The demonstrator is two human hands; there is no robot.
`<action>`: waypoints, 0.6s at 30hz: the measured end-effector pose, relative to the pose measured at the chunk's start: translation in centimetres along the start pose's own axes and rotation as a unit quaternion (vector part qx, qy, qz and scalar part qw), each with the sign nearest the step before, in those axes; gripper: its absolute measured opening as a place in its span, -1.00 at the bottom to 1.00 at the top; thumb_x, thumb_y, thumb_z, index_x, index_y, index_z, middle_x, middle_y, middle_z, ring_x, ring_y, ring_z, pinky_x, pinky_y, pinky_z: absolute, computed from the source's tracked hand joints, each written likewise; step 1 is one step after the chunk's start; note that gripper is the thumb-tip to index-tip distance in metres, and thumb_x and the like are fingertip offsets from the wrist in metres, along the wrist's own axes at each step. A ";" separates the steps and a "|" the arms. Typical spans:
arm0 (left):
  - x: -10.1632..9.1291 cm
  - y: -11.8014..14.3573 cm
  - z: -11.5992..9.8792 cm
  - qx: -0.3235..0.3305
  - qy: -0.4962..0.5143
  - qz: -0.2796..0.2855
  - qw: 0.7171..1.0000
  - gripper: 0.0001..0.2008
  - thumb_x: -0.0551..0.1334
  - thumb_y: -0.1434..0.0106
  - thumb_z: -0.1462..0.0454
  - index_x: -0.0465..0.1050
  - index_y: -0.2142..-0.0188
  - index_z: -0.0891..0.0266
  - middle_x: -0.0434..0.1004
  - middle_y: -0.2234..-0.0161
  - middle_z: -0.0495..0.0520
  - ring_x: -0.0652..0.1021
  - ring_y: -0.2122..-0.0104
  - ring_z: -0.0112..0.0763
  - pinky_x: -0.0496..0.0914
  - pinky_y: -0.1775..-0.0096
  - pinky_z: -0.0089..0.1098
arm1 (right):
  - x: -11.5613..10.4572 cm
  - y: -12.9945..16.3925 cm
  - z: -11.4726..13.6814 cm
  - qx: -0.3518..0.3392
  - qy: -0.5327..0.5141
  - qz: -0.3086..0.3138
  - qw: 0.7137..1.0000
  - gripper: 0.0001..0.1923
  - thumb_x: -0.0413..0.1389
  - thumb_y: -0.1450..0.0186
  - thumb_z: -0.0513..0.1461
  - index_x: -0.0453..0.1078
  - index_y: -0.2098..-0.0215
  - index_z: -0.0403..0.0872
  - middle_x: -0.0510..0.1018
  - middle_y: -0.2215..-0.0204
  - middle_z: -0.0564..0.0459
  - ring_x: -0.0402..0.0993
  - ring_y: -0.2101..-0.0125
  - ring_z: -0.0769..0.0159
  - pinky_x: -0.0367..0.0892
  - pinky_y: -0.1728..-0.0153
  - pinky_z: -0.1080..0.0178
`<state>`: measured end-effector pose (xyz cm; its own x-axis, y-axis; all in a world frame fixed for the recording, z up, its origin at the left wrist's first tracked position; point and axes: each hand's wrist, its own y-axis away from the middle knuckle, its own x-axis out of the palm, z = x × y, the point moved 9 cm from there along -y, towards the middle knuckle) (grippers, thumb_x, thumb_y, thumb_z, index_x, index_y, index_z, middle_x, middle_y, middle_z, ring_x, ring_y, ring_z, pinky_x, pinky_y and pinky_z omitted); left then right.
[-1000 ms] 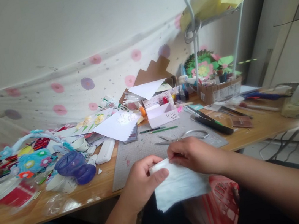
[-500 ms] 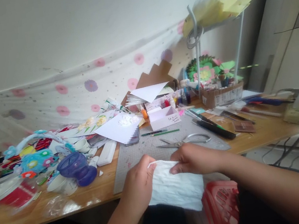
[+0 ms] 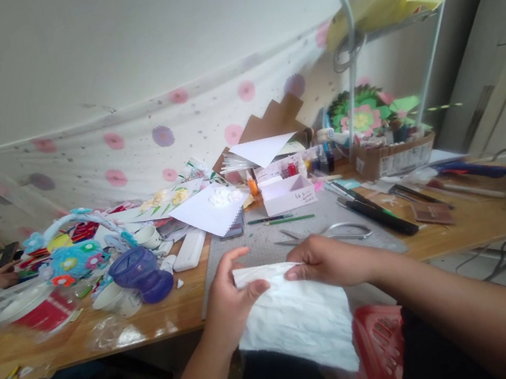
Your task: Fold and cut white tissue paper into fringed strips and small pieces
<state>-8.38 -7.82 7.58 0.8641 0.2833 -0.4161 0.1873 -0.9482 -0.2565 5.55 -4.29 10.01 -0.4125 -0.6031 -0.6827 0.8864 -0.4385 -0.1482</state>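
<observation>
While our left hand [image 3: 230, 295] and right hand [image 3: 327, 261] pinch the white tissue [image 3: 295, 319], we should fold its top edge evenly.

Soft, even daylight; no hard shadows. Glare blown out at right edge, mid-height. Corners vignetted dark, edges smeared and bowed by wide-angle distortion. Centre moderately sharp.

Nothing can be read with certainty. The small white box [image 3: 289, 193] on the table [image 3: 167, 315] bears handwritten dark marks on its front, and the cardboard box [image 3: 394, 157] carries a printed label; both are too small to make out.
</observation>
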 end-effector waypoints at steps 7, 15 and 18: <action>0.0 -4.3 -2.8 0.142 -0.064 0.078 0.985 -0.89 0.28 -0.06 0.26 0.47 0.47 0.29 0.45 0.37 0.09 0.48 0.36 -0.35 0.37 0.30 -0.37 | -4.0 -2.2 -1.2 0.031 0.198 -0.111 0.973 -0.83 0.01 -0.26 -0.29 0.45 0.37 -0.12 0.56 0.47 0.01 0.43 0.46 0.32 0.23 0.46 0.36; 0.7 -1.9 -3.3 0.430 -0.274 0.066 0.858 -0.79 0.11 -0.21 0.39 0.50 0.23 0.21 0.56 0.21 0.12 0.48 0.10 -0.27 0.38 0.06 -0.18 | -0.6 -1.3 -0.3 -0.141 0.374 -0.195 0.896 -0.77 -0.04 -0.30 -0.34 0.40 0.14 -0.10 0.55 0.18 -0.10 0.41 0.09 0.18 0.28 0.09 0.13; 2.2 0.8 0.9 0.393 -0.292 0.110 0.865 -0.70 0.03 -0.21 0.47 0.47 0.20 0.23 0.57 0.21 0.12 0.52 0.15 -0.34 0.44 0.11 -0.29 | 3.3 -1.1 -1.6 -0.117 0.362 -0.100 0.919 -0.85 0.02 -0.27 -0.35 0.41 0.26 -0.12 0.56 0.26 -0.11 0.43 0.15 0.19 0.30 0.12 0.17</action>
<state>-6.72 -7.78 5.69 0.4115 0.3502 -0.8415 -0.5253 -0.6634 -0.5329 3.56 -4.67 6.79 -0.3991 0.1136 -0.9098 0.8639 -0.2858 -0.4147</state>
